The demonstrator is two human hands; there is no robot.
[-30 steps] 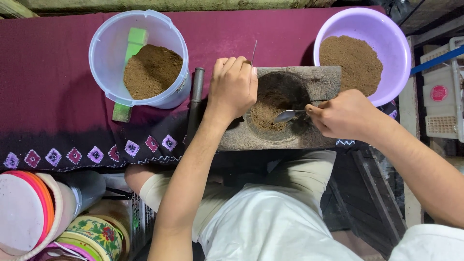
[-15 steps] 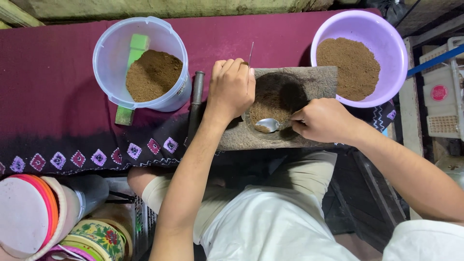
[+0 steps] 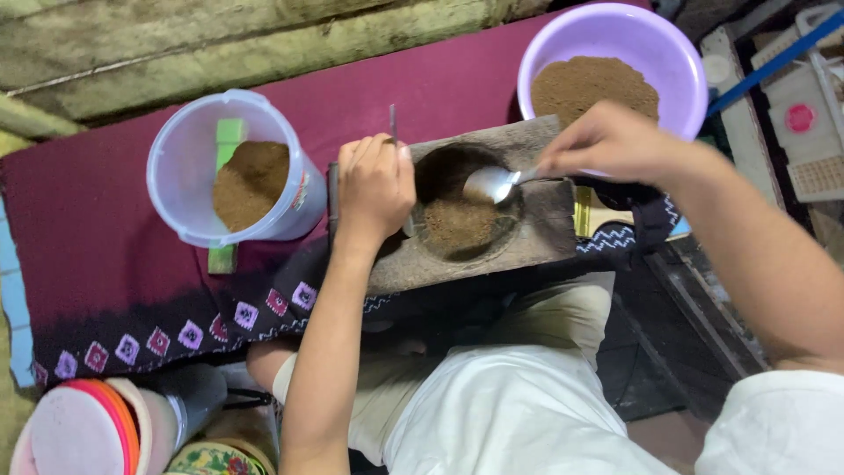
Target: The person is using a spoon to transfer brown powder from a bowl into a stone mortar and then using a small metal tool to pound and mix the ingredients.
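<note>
- Standing at the far left on the maroon cloth (image 3: 105,220), a clear plastic bucket (image 3: 180,189) holds brown powder and a green stick (image 3: 229,136) that leans inside it.
- Near the left corner lies a stack of coloured lids (image 3: 75,431).
- Right of the bucket, the left hand (image 3: 376,183) rests curled on the left edge of the stone block (image 3: 536,237); a thin dark stick (image 3: 392,119) stands just past its fingers — whether the fingers grip it cannot be told.
- The block's round hollow (image 3: 462,220) holds brown powder.
- Over that hollow hangs a metal spoon (image 3: 492,182), its bowl tilted, pinched by the handle in the right hand (image 3: 615,141).
- Far right — a lilac basin (image 3: 677,62) of the same powder, touching the block.
</note>
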